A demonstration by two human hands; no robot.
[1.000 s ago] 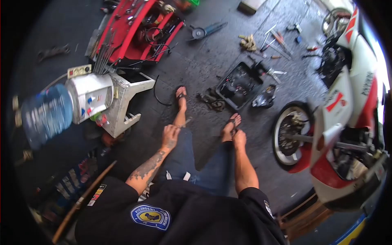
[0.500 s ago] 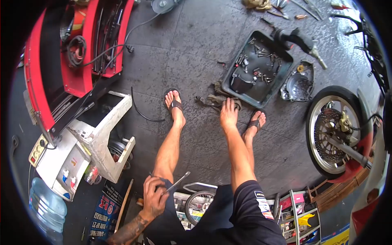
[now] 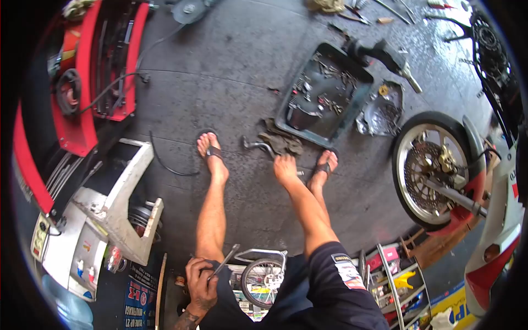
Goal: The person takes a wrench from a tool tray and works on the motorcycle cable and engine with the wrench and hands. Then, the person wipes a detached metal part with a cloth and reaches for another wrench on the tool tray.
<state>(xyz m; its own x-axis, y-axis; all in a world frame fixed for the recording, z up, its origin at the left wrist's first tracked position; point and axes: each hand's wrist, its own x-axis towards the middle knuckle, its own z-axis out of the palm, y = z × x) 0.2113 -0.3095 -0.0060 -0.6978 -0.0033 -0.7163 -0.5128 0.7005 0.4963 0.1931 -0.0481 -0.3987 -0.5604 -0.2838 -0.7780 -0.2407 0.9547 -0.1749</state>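
Note:
My left hand (image 3: 201,279) rests by my left knee, its fingers closed round a slim metal wrench (image 3: 224,259) that points up and to the right. Down at the floor, my right hand (image 3: 285,168) grips a bent metal lever (image 3: 259,146). The lever's curved end sticks out to the upper left, and a short piece shows right of the hand. Just beyond the fingers lies a crumpled dark rag (image 3: 283,142). Past it stands a dark tray (image 3: 334,104) holding several bolts and small metal parts.
A metal engine cover (image 3: 379,115) and a power tool (image 3: 388,58) lie right of the tray. At the right is a motorcycle wheel (image 3: 404,170). A white stand (image 3: 118,187) and a red tool cabinet (image 3: 82,126) are at the left. A black hose (image 3: 165,165) lies on the floor.
My right hand has moved off the rag and toward me, and now has the bent lever in it. The left hand still holds the wrench. The view has shifted slightly.

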